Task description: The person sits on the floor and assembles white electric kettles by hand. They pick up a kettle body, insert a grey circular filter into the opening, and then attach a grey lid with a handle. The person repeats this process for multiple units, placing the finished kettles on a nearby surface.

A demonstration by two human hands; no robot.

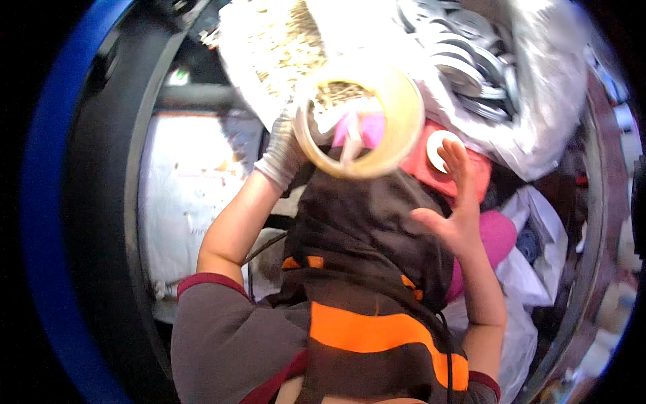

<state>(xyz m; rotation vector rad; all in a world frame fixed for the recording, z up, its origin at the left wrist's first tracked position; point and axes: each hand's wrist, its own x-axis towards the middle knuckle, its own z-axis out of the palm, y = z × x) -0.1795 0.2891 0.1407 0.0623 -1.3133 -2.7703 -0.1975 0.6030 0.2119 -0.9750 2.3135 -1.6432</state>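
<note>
My left hand point(282, 151), in a pale striped glove, grips the left side of a large cream-coloured hollow ring point(402, 111), which looks like a roll of tape. Its fingers are mostly hidden behind the ring, which is tilted and slightly blurred. Through the hole a pale strip point(352, 138) shows. Bare and empty, my right hand point(456, 202) is raised with the thumb and fingers apart. Behind its fingertips a white disc point(436, 149) with a darker centre lies against red cloth point(481, 172) over my lap.
A plastic bag point(552, 101) of grey round discs point(457, 71) stands at the far right. Many small tan pieces point(289, 44) fill a white bag at the far left. A white sack point(182, 202) lies left, beside a dark frame point(101, 222). A dark apron point(363, 222) covers my lap.
</note>
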